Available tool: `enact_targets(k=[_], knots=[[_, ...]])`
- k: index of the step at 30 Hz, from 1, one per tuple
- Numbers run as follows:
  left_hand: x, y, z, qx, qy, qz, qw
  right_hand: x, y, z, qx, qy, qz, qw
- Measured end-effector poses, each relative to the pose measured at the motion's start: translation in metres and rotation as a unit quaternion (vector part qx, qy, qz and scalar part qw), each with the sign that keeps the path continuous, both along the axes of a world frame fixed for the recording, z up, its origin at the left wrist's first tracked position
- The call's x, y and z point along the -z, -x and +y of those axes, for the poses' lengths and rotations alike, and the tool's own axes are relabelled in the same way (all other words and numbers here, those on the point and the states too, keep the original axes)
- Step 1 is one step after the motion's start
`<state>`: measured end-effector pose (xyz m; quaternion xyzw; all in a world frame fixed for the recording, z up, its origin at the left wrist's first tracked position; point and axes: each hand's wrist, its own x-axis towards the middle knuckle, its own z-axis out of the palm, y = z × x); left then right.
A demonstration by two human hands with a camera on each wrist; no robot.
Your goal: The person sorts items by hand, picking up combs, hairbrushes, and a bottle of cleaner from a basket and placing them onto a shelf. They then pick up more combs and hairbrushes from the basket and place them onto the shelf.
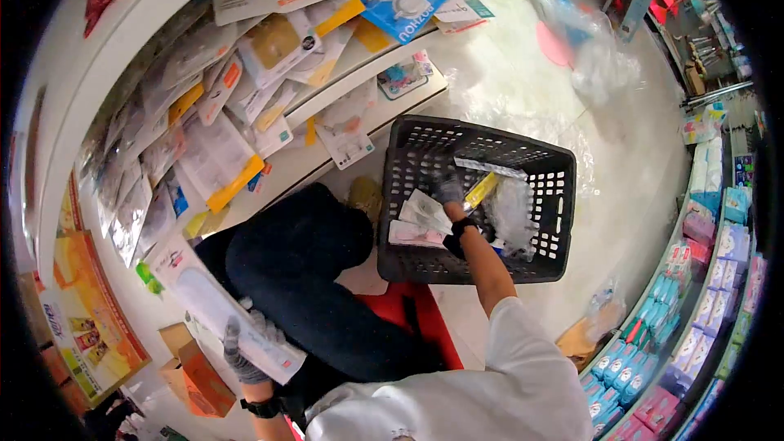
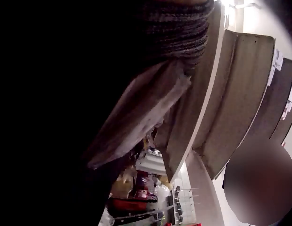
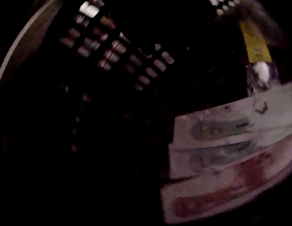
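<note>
My gloved left hand grips the lower end of a long white package with a pale, elongated shape inside, over my lap. In the left wrist view the package is a dim slab below the knitted glove. My right hand, in a dark glove, reaches down into a black plastic basket; its fingers are blurred and dark, and I cannot tell whether they hold anything. Near it lie flat white and pink packs, a yellow pack and a clear plastic bag. The right wrist view shows several flat printed packs.
White shelves at the left carry piles of packaged goods. Plastic wrapping lies on the floor behind the basket. An open cardboard box stands at lower left, and stocked shelves curve along the right.
</note>
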<state>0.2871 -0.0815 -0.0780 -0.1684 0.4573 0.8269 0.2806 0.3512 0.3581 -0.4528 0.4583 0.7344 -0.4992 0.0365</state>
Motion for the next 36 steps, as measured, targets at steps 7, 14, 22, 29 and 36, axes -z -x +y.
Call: enact_targets(k=[7,14,22,29,36], knots=[[0.016,-0.003,-0.023,-0.024,0.012,-0.008,1.000,0.045,-0.034,0.070,0.393,0.113,0.003,0.913],[0.012,0.004,-0.010,-0.035,-0.001,-0.031,0.999,0.048,-0.048,0.048,0.457,0.111,0.020,0.882],[0.007,0.012,0.004,-0.010,-0.039,-0.046,0.998,-0.089,-0.113,0.011,0.084,-0.009,0.120,0.989],[0.006,0.017,0.009,0.094,-0.110,-0.021,0.989,-0.334,-0.132,-0.023,-0.128,-0.101,-0.011,0.987],[-0.053,0.025,0.066,0.329,-0.069,-0.021,0.942,-0.466,-0.059,-0.026,-0.596,-0.156,0.158,0.772]])
